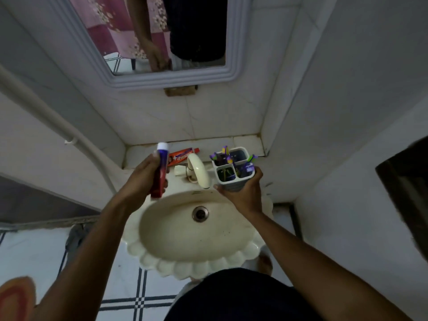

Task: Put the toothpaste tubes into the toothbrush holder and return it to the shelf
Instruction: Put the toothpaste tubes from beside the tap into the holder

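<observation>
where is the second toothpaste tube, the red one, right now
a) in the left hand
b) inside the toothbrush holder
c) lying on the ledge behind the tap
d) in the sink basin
c: the red toothpaste tube lies flat on the shelf ledge behind the tap, while the left hand grips the purple and red tube and the right hand holds the toothbrush holder above the sink.

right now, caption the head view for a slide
Left hand holds toothpaste, right hand holds toothbrush holder over sink.
</observation>
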The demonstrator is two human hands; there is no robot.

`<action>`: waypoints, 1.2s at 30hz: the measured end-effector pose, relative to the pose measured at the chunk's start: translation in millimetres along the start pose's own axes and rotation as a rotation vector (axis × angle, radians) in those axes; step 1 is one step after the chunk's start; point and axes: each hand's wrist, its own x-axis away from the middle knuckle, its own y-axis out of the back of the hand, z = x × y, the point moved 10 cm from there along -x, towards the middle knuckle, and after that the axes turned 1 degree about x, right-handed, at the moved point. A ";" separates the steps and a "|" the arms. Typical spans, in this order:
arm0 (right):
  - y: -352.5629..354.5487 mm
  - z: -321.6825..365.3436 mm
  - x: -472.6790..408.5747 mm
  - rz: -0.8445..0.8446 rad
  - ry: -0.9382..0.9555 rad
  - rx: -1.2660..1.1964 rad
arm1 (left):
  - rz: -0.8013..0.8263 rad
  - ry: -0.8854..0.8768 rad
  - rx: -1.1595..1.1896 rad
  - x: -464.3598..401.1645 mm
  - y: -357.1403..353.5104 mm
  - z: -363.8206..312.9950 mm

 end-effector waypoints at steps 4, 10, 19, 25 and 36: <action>5.0 -1.9 3.7 0.005 0.003 -0.015 | 0.239 -0.128 0.021 5.9 -66.8 -62.5; 7.7 4.3 -1.3 0.076 0.051 -0.007 | 0.020 -0.454 -0.782 -10.4 -134.7 -118.6; 7.3 3.7 -2.3 0.077 0.026 0.007 | -0.096 -0.711 -1.304 -26.6 -182.3 -137.2; 5.3 -0.9 -5.8 0.071 0.004 0.003 | -0.193 -0.727 -0.835 -34.3 -146.0 -143.8; 0.8 -5.7 -3.4 -0.005 -0.024 0.007 | -0.268 -0.260 -0.953 -105.4 -12.0 -34.1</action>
